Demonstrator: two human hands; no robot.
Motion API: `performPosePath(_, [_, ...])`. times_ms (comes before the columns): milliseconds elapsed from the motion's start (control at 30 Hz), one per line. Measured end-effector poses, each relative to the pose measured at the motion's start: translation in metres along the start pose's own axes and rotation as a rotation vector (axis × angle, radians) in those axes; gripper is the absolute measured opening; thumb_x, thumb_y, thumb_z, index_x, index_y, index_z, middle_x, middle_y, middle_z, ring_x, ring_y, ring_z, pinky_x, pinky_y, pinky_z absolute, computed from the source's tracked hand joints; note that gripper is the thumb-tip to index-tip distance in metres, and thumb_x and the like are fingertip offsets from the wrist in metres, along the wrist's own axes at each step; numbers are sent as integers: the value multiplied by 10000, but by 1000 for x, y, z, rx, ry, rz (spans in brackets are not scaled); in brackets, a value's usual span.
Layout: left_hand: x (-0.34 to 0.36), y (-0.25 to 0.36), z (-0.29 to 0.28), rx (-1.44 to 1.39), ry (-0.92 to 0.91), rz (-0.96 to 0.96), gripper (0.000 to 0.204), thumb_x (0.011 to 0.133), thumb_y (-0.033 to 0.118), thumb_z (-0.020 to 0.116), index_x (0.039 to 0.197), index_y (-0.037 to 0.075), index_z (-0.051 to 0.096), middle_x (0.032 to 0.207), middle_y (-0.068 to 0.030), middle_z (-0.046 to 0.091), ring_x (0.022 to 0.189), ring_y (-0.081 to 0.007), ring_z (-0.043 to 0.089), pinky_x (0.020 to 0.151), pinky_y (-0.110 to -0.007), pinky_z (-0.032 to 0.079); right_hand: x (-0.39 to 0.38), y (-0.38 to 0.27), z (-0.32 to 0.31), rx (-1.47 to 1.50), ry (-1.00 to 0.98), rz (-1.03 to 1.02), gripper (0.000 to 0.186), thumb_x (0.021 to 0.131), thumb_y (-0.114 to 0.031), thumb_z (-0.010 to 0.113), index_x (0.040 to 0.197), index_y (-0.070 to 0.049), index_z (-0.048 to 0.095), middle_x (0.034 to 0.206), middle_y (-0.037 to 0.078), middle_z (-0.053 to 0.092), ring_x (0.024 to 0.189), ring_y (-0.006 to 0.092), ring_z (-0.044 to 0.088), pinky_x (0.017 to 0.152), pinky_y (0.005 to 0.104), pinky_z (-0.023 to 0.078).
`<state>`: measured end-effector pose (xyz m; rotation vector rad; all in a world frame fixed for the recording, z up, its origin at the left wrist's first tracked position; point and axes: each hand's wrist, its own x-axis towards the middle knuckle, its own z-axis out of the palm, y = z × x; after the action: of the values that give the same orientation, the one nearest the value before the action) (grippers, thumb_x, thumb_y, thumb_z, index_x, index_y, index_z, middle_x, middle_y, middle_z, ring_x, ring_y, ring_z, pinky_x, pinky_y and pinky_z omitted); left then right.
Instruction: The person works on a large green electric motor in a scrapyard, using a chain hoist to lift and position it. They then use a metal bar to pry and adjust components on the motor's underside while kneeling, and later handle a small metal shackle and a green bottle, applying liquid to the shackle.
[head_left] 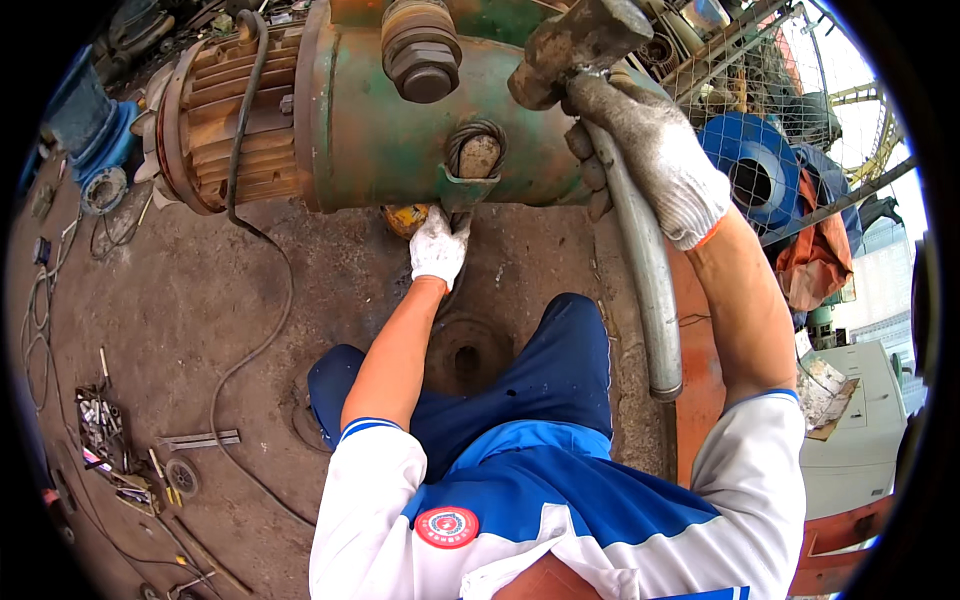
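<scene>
A rusty green cylindrical motor-pump body (373, 130) with a finned end (245, 130) spans the top. On its side, a lug holds a wire-rope loop (478, 150) around a pale round piece. Below the lug, my left hand (437, 250), in a white glove, is closed on a part I cannot clearly make out, beside a yellow object (402, 218). At the upper right, my right hand (650, 150), in a soiled glove, grips a heavy hammer (585, 40) high on its long metal tube handle (650, 300), with the head over the body.
A cable (275, 340) crosses the stained concrete floor (170, 320). Loose tools (105, 430) lie lower left, blue flanged castings (90, 140) upper left. At right are a wire-mesh cage (800, 90), a blue flange (750, 180), orange cloth (810, 260) and a pale metal cabinet (850, 440).
</scene>
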<state>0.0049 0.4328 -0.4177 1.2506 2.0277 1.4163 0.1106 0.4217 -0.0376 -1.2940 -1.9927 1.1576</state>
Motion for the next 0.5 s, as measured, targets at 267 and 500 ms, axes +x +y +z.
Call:
performPosePath(267, [-6, 22, 0, -155, 69, 35, 404, 926, 377, 730, 1082, 23, 612, 910, -271, 723, 881, -493, 687, 763, -552, 553, -39, -97, -34, 293, 43, -488, 372, 1045, -355, 614, 1199, -17, 636, 839, 78, 666, 600, 160, 626, 511, 303, 550])
performPosePath(500, [-33, 5, -37, -162, -117, -45, 447, 923, 374, 741, 1142, -1, 633, 1044, -289, 723, 994, -482, 678, 836, -533, 544, 1, 7, 31, 31, -111, 293, 364, 996, -425, 653, 1063, -69, 631, 820, 43, 626, 618, 131, 613, 504, 308, 558])
